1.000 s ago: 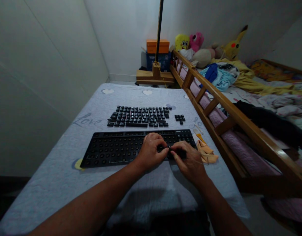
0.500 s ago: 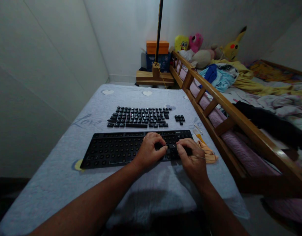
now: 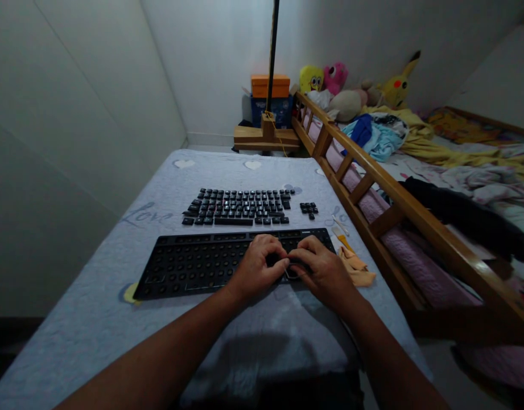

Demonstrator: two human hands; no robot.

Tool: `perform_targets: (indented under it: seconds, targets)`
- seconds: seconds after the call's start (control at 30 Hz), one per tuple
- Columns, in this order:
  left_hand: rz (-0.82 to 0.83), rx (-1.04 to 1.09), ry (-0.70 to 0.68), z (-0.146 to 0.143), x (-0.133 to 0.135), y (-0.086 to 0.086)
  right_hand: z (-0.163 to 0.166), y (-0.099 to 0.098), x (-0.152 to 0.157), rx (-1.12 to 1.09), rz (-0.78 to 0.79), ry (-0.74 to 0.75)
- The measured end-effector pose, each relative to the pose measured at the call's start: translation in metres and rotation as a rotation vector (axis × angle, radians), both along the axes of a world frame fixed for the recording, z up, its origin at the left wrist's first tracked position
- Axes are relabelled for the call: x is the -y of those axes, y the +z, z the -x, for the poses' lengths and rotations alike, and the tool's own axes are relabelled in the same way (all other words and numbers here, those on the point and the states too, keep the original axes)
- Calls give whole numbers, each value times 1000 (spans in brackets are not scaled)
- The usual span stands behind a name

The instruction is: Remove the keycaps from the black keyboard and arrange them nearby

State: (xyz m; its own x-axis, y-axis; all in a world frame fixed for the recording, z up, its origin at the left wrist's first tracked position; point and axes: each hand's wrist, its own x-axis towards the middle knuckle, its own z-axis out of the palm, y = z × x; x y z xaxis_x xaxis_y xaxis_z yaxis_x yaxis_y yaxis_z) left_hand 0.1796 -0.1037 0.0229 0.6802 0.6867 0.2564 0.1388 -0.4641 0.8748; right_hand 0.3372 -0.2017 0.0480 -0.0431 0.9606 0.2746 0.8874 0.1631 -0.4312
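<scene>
A black keyboard base (image 3: 193, 265) with its keycaps taken off lies on a pale blue cloth-covered table (image 3: 95, 319). Beyond it the loose keycaps (image 3: 238, 206) are laid out in rows, with a small cluster of keycaps (image 3: 309, 209) to their right. My left hand (image 3: 257, 267) and my right hand (image 3: 324, 273) rest together on the right part of the base, fingers curled and pinched close over a small dark piece I cannot make out.
An orange cloth (image 3: 356, 269) and a small tool (image 3: 342, 225) lie right of the keyboard. A wooden bed rail (image 3: 372, 176) runs along the table's right side, with bedding and plush toys (image 3: 330, 77) behind. A wooden stand with a pole (image 3: 268, 128) is at the far end.
Both hands have drawn together again at the right part of the base, the right hand shifting left. The view has dipped slightly.
</scene>
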Motion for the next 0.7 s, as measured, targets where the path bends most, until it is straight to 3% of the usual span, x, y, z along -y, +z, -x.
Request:
perform_targets:
  seconds: [0.27, 0.4, 0.53, 0.7]
  targets:
    - [-1, 19, 13, 1, -1, 1, -15, 4, -11, 12, -50, 37]
    - [-44, -16, 32, 1, 1, 0, -58, 3, -37, -8, -44, -163]
    - [-95, -50, 17, 0, 2, -3, -94, -6, -65, 38, 167, -395]
    - [-126, -58, 6, -2, 2, -7, -101, -20, -82, 85, 264, -411]
